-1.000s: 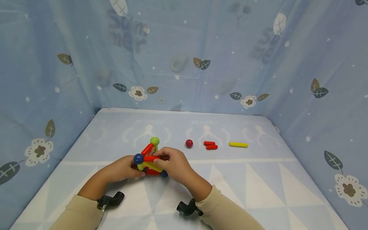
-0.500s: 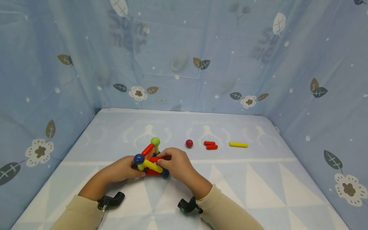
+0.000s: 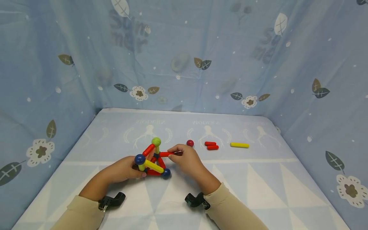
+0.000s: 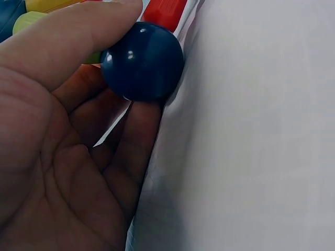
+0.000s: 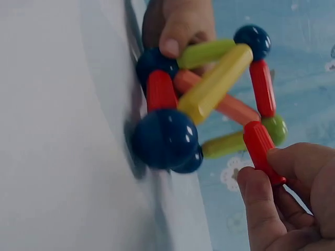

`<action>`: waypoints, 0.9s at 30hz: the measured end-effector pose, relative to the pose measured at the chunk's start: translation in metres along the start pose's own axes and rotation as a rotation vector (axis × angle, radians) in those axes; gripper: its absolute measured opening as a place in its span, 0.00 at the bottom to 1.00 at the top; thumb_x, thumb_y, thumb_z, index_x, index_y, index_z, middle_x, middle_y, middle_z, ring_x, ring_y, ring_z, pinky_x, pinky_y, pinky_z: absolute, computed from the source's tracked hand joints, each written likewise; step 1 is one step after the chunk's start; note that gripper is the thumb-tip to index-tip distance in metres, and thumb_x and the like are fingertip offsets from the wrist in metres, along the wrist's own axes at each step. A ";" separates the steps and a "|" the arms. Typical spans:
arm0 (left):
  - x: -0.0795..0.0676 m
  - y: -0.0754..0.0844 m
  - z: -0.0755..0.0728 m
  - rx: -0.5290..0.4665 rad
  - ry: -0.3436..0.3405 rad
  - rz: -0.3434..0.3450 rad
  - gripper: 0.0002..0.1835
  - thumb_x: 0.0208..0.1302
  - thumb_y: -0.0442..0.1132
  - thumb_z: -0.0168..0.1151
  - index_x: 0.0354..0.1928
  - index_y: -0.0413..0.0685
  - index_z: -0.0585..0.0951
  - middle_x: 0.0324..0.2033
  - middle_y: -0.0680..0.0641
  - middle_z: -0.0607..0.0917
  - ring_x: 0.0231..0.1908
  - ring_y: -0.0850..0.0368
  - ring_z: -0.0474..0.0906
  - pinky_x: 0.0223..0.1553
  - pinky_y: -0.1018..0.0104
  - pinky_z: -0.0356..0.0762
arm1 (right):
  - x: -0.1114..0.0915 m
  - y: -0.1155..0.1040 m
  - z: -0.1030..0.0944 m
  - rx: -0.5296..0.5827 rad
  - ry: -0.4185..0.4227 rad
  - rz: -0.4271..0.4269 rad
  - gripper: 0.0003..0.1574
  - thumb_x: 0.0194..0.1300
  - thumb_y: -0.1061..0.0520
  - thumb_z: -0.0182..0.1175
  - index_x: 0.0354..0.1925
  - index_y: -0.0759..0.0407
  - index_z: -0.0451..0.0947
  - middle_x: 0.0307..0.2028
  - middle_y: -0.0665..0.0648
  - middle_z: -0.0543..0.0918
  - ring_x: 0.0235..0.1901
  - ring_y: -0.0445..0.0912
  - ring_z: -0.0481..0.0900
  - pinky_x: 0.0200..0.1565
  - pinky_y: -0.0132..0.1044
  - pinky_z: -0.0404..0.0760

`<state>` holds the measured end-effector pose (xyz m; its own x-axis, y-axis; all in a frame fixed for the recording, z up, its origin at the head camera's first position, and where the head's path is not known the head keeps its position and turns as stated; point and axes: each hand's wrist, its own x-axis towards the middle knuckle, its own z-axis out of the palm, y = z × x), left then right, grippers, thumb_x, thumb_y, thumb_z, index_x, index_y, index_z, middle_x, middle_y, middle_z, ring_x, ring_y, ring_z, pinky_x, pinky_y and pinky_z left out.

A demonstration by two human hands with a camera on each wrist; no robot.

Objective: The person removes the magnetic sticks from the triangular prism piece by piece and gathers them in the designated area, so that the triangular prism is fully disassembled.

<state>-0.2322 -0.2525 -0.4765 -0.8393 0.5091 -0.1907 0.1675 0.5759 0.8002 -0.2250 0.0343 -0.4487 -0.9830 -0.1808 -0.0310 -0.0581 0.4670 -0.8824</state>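
Observation:
A frame of magnetic sticks and balls stands on the table, with a yellow stick (image 3: 154,166) slanting down its front. Its upper corners carry a blue ball (image 3: 140,159) and a green ball (image 3: 156,141). My left hand (image 3: 126,168) grips the lower left corner; in the left wrist view the thumb and fingers hold a blue ball (image 4: 142,61) there. On the frame's right side, my right hand (image 3: 185,161) pinches a short red stick (image 5: 261,149) between thumb and fingers. Whether the stick's far end touches the frame, I cannot tell.
Farther back on the patterned tablecloth (image 3: 230,188) lie a dark red ball (image 3: 190,143), two short red sticks (image 3: 212,147) and a longer yellow stick (image 3: 239,145). Blue patterned curtains (image 3: 184,64) enclose the table at the back and sides.
My right hand has drawn the red stick from near the upper blue ball, past the yellow stick, to the frame's right side. My left hand has stayed at its corner.

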 end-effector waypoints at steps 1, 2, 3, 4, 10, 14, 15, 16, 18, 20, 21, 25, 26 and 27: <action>0.000 0.000 0.000 0.004 0.003 -0.006 0.22 0.60 0.47 0.79 0.53 0.48 0.85 0.45 0.50 0.87 0.41 0.51 0.76 0.45 0.56 0.72 | 0.001 0.002 -0.004 0.000 0.006 0.006 0.07 0.69 0.52 0.71 0.44 0.39 0.88 0.43 0.45 0.87 0.43 0.46 0.83 0.42 0.40 0.81; 0.000 0.000 0.000 0.005 0.005 -0.011 0.22 0.60 0.47 0.79 0.53 0.48 0.85 0.44 0.49 0.86 0.41 0.50 0.76 0.45 0.56 0.71 | 0.001 0.005 -0.007 -0.004 0.013 0.006 0.07 0.69 0.52 0.71 0.45 0.39 0.88 0.43 0.45 0.87 0.43 0.46 0.83 0.43 0.40 0.81; 0.000 0.001 0.001 0.005 0.006 -0.017 0.22 0.59 0.47 0.79 0.53 0.48 0.85 0.43 0.49 0.86 0.41 0.50 0.76 0.44 0.56 0.71 | 0.002 0.007 -0.011 -0.006 0.022 0.007 0.07 0.69 0.52 0.71 0.45 0.39 0.88 0.44 0.45 0.87 0.43 0.46 0.83 0.43 0.40 0.81; 0.000 0.001 0.001 0.008 0.010 -0.028 0.23 0.59 0.47 0.79 0.53 0.48 0.84 0.41 0.49 0.85 0.40 0.50 0.75 0.44 0.56 0.71 | 0.003 0.009 -0.014 -0.005 0.030 0.012 0.08 0.69 0.52 0.70 0.45 0.39 0.88 0.44 0.46 0.87 0.43 0.46 0.83 0.43 0.40 0.81; 0.000 0.003 0.002 0.019 0.021 -0.058 0.24 0.58 0.47 0.80 0.53 0.47 0.84 0.41 0.49 0.85 0.40 0.51 0.75 0.44 0.56 0.71 | 0.008 0.020 -0.036 -0.011 0.093 0.039 0.11 0.70 0.51 0.70 0.50 0.40 0.88 0.47 0.45 0.87 0.47 0.44 0.84 0.48 0.41 0.82; 0.000 0.004 0.002 0.017 0.026 -0.075 0.29 0.58 0.48 0.80 0.60 0.46 0.84 0.53 0.45 0.87 0.45 0.51 0.77 0.49 0.53 0.72 | 0.016 0.029 -0.057 0.017 0.132 0.046 0.15 0.72 0.50 0.68 0.56 0.43 0.87 0.50 0.46 0.87 0.51 0.45 0.84 0.51 0.43 0.81; 0.000 0.004 0.002 0.015 0.027 -0.080 0.30 0.58 0.48 0.80 0.61 0.46 0.83 0.56 0.44 0.86 0.47 0.50 0.77 0.51 0.51 0.72 | 0.018 0.032 -0.063 0.019 0.144 0.050 0.16 0.72 0.50 0.68 0.57 0.44 0.87 0.51 0.46 0.87 0.52 0.46 0.83 0.52 0.43 0.81; 0.000 0.005 0.002 0.016 0.027 -0.081 0.32 0.58 0.48 0.80 0.63 0.46 0.83 0.59 0.44 0.85 0.49 0.50 0.77 0.53 0.50 0.72 | 0.020 0.035 -0.069 0.021 0.156 0.054 0.17 0.72 0.50 0.67 0.57 0.45 0.87 0.51 0.46 0.87 0.52 0.46 0.83 0.52 0.44 0.80; -0.001 0.006 0.002 0.014 0.028 -0.084 0.34 0.58 0.48 0.80 0.66 0.45 0.81 0.63 0.44 0.83 0.51 0.50 0.77 0.56 0.47 0.72 | 0.024 0.042 -0.080 0.019 0.181 0.066 0.18 0.73 0.51 0.67 0.59 0.47 0.86 0.53 0.48 0.87 0.53 0.47 0.83 0.53 0.44 0.79; 0.000 0.006 0.002 0.011 0.026 -0.079 0.34 0.58 0.48 0.80 0.65 0.45 0.81 0.62 0.43 0.83 0.52 0.50 0.77 0.57 0.46 0.72 | 0.027 0.049 -0.090 0.020 0.210 0.088 0.18 0.73 0.52 0.66 0.59 0.48 0.85 0.54 0.49 0.86 0.53 0.49 0.82 0.54 0.45 0.80; -0.001 0.006 0.002 0.010 0.026 -0.075 0.34 0.58 0.47 0.80 0.65 0.45 0.81 0.62 0.43 0.84 0.52 0.50 0.77 0.57 0.45 0.72 | 0.029 0.052 -0.094 0.034 0.223 0.099 0.18 0.73 0.52 0.66 0.59 0.49 0.85 0.54 0.50 0.86 0.52 0.49 0.82 0.54 0.45 0.81; 0.000 0.005 0.002 -0.001 0.020 -0.051 0.32 0.59 0.47 0.79 0.64 0.46 0.82 0.62 0.43 0.84 0.53 0.49 0.78 0.58 0.42 0.72 | 0.033 0.067 -0.107 0.090 0.266 0.138 0.19 0.76 0.55 0.63 0.62 0.53 0.82 0.53 0.56 0.87 0.49 0.53 0.85 0.52 0.44 0.84; -0.001 0.005 0.003 -0.005 0.018 -0.042 0.32 0.59 0.46 0.79 0.66 0.47 0.81 0.63 0.43 0.83 0.55 0.48 0.78 0.60 0.40 0.72 | 0.034 0.070 -0.109 0.104 0.273 0.150 0.19 0.76 0.55 0.62 0.63 0.53 0.81 0.53 0.57 0.87 0.48 0.53 0.85 0.51 0.43 0.85; 0.000 0.004 0.003 -0.011 0.014 -0.035 0.32 0.60 0.46 0.79 0.65 0.47 0.82 0.63 0.43 0.83 0.56 0.48 0.78 0.61 0.37 0.71 | 0.034 0.073 -0.111 0.122 0.280 0.157 0.20 0.77 0.56 0.62 0.64 0.54 0.80 0.53 0.57 0.86 0.48 0.52 0.86 0.51 0.43 0.86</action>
<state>-0.2297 -0.2484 -0.4747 -0.8516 0.4799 -0.2111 0.1323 0.5864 0.7991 -0.2819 0.1586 -0.4616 -0.9889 0.1375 -0.0561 0.1026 0.3601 -0.9273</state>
